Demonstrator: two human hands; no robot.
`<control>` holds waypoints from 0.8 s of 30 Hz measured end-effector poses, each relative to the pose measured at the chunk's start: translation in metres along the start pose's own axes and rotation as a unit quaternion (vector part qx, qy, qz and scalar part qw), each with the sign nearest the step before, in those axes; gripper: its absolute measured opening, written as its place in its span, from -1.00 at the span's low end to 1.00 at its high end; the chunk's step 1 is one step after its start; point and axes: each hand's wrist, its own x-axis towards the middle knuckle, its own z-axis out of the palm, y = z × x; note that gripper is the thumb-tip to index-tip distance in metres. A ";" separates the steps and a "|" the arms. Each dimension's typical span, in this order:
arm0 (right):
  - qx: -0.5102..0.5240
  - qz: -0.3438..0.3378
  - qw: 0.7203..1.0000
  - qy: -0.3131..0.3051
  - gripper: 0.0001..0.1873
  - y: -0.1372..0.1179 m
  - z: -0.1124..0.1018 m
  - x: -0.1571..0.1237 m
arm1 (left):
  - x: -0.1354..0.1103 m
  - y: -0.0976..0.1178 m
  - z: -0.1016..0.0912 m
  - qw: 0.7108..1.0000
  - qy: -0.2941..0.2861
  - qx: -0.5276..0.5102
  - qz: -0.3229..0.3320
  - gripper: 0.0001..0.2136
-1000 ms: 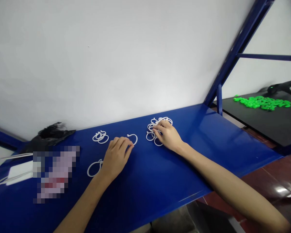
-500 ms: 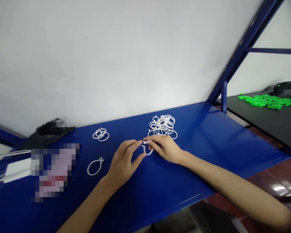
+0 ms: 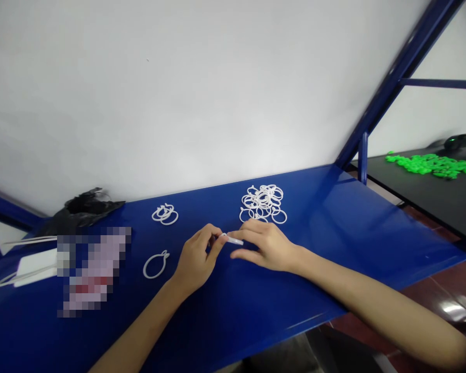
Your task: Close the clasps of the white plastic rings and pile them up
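A white plastic ring [image 3: 234, 240] is held nearly edge-on above the blue table. My left hand [image 3: 197, 257] is closed, pinching the ring's left end between thumb and fingers. At the other side, my right hand [image 3: 270, 245] has its fingertips against or just behind the ring, while its thumb is spread away below; that hand is open. Beyond the right hand lies a pile of similar white rings [image 3: 263, 197]. One single ring [image 3: 154, 266] with a small tab rests left of my left hand, and a small group of rings [image 3: 165, 213] lies farther back.
The blue table [image 3: 314, 207] meets a white wall [image 3: 217, 93]. On the left are a black plastic bag [image 3: 87, 204], a white item with cords [image 3: 34, 265] and a pixelated pinkish object [image 3: 101, 269]. Bright green pieces [image 3: 431, 165] cover a black table [image 3: 419, 191] beyond a blue post [image 3: 363, 158].
The held ring has turned from showing its open loop to nearly edge-on. My right thumb and fingers have spread apart, and the left hand has closed onto the ring. The view shifted slightly.
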 end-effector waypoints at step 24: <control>-0.144 -0.114 0.976 -0.117 -0.64 -0.005 0.004 -0.005 | -0.013 -0.009 0.009 0.992 -0.053 -0.034 0.112 -0.82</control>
